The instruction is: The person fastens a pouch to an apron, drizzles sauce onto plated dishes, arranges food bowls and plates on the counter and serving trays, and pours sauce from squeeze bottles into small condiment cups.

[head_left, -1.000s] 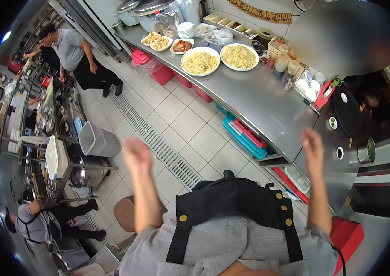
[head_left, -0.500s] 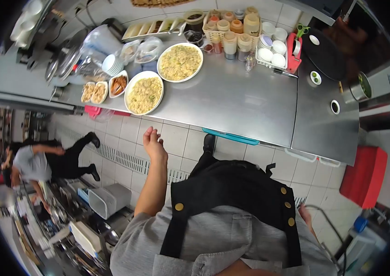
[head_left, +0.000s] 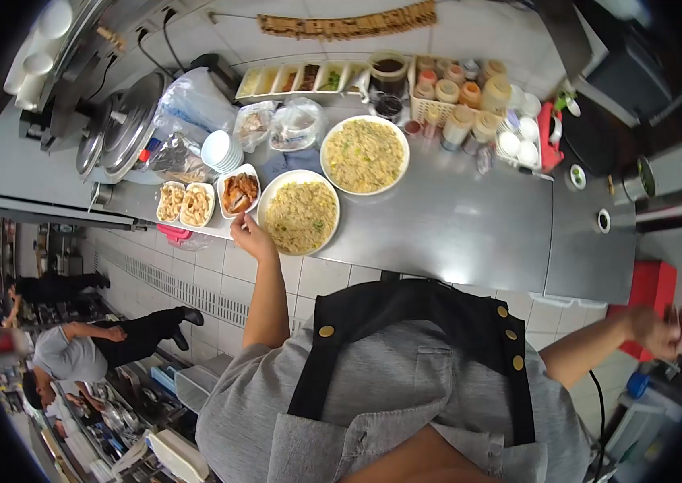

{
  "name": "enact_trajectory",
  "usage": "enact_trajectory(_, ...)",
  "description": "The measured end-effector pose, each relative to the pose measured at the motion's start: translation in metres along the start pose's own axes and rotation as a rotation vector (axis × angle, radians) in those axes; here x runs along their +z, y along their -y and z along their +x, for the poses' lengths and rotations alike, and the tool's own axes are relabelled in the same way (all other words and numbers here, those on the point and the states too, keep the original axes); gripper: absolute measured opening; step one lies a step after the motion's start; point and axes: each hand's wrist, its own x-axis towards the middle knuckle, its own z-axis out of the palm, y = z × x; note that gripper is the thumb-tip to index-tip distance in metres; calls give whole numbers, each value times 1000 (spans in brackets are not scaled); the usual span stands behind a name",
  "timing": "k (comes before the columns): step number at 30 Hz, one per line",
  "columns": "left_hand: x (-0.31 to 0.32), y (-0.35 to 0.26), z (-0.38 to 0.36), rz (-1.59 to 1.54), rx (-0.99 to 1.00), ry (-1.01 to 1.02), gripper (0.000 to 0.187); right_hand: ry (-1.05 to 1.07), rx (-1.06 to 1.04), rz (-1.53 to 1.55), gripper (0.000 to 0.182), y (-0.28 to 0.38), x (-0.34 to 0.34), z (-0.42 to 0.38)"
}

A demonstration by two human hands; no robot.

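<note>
My left hand (head_left: pixel 252 237) is at the front edge of the steel counter, its bent fingers drawn together at the near rim of a small white dish of browned meat pieces (head_left: pixel 240 193). I cannot make out whether the fingertips grip anything. Just right of that hand is a plate of fried rice (head_left: pixel 299 213); a second plate of fried rice (head_left: pixel 365 155) sits behind it. To the left stands a two-part white dish with pale, curled pieces of food (head_left: pixel 196 204). My right hand (head_left: pixel 659 332) is out to the far right, smeared by motion, above a red bin (head_left: pixel 647 294).
Stacked white bowls (head_left: pixel 219 151), plastic bags (head_left: pixel 297 125) and a topping tray (head_left: pixel 305 78) line the counter's back. Sauce bottles (head_left: pixel 458 125) crowd a basket, with white cups (head_left: pixel 528 129) beside it. Co-workers (head_left: pixel 75 350) are at the left, across the tiled floor.
My left hand has moved up to the small meat dish from lower in the view. My right hand has swung outward and up on the right. The view has shifted toward the counter's left.
</note>
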Motion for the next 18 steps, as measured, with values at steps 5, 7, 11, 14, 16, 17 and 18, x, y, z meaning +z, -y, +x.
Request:
enact_trajectory(5,-20,87,43,243,-497,-221,31,701,177,205,19,62,117,-213)
enact_trajectory(7,-18,108,65,393,-511,-189,39,1273,80,301,18,100,128,-319)
enact_trajectory(11,-9,114,113,-105,-794,338,43,2380,372,1001,21,269,52,-402)
enact_trajectory(14,-7,133,129,5,-731,462,31,3096,1163,498,54,320,13,-428)
enact_trajectory(16,-10,121,133,-18,-756,551,25,3022,1386,474,56,353,18,-439)
enact_trajectory(17,-10,123,134,-8,-759,548,25,2905,1620,436,59,368,22,-445)
enact_trajectory(18,-12,125,134,-69,-715,548,24,2850,1711,441,56,382,27,-452)
